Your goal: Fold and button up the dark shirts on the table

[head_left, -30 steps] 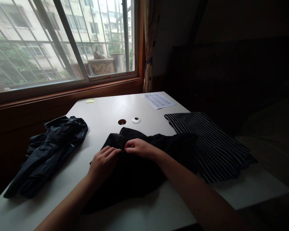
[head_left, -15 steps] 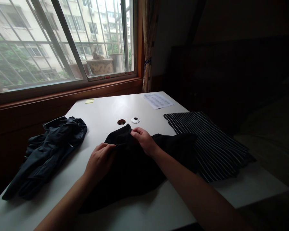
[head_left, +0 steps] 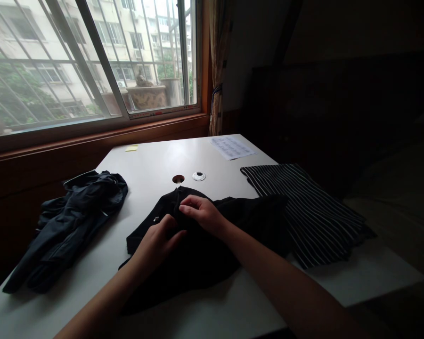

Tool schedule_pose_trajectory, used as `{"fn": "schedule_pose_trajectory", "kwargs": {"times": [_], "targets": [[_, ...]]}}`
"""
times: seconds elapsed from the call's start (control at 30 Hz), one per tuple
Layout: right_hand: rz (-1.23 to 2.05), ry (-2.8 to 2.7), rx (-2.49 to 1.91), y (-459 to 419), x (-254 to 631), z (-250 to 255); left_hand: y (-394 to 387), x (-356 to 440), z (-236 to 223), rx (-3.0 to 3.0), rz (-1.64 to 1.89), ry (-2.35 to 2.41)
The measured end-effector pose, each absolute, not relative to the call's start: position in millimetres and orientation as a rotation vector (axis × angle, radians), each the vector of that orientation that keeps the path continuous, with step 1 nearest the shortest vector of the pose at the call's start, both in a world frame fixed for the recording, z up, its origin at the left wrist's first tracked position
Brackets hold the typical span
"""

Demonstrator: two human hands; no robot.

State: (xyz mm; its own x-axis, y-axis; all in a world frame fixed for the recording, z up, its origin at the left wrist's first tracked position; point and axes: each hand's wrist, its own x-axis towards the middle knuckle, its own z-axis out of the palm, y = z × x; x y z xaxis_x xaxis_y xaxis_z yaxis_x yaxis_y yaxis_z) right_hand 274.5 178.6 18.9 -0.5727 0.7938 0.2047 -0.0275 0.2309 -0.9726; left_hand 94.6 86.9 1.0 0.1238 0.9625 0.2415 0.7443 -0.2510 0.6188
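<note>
A black garment (head_left: 205, 254) lies bunched on the white table in front of me; its exact kind is lost in the dark cloth. My right hand (head_left: 203, 214) pinches a fold near its upper edge between thumb and fingers. Lower and to the left, my left hand (head_left: 159, 240) has its fingers curled into the cloth, thumb stretched toward the right; the fingertips are partly hidden. Just above the left knuckles, a small white spot (head_left: 156, 219) shows on the fabric, too small to name.
Dark crumpled clothing (head_left: 77, 221) lies at the left. A black-and-white striped garment (head_left: 304, 212) is spread at the right, touching the black one. Behind are a cable hole (head_left: 178, 179), a round cover (head_left: 199, 176), printed paper (head_left: 233, 147) and a yellow note (head_left: 131, 148) on the table (head_left: 155, 162).
My right hand has drawn down and left with the cloth. My left hand has shifted slightly lower, its thumb now showing. The garment's left part has spread out toward the left.
</note>
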Motion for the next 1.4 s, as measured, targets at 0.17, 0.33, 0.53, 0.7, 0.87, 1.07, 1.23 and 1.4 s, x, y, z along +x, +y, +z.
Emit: {"fn": "schedule_pose_trajectory", "kwargs": {"times": [0.17, 0.33, 0.53, 0.7, 0.87, 1.07, 1.23, 1.4], "targets": [[1.254, -1.966, -0.785, 184, 277, 15, 95, 84, 1, 1.722, 0.937, 1.528], [1.039, -2.176, -0.709, 180, 280, 18, 99, 80, -3, 1.464, 1.1, 1.508], [0.821, -2.263, -0.69, 176, 277, 15, 99, 79, -6, 1.393, 1.189, 1.523], [0.86, -2.203, -0.683, 177, 278, 15, 97, 81, -3, 1.405, 1.2, 1.533], [1.102, -2.053, -0.714, 182, 278, 17, 94, 86, 4, 1.433, 1.218, 1.52], [1.513, -1.834, -0.846, 185, 279, 14, 93, 87, 6, 1.476, 1.229, 1.499], [1.834, -1.609, -0.809, 184, 280, 13, 91, 89, 5, 1.566, 1.253, 1.547], [1.985, -1.442, -0.853, 192, 282, 13, 86, 91, 8, 1.644, 1.311, 1.621]]}}
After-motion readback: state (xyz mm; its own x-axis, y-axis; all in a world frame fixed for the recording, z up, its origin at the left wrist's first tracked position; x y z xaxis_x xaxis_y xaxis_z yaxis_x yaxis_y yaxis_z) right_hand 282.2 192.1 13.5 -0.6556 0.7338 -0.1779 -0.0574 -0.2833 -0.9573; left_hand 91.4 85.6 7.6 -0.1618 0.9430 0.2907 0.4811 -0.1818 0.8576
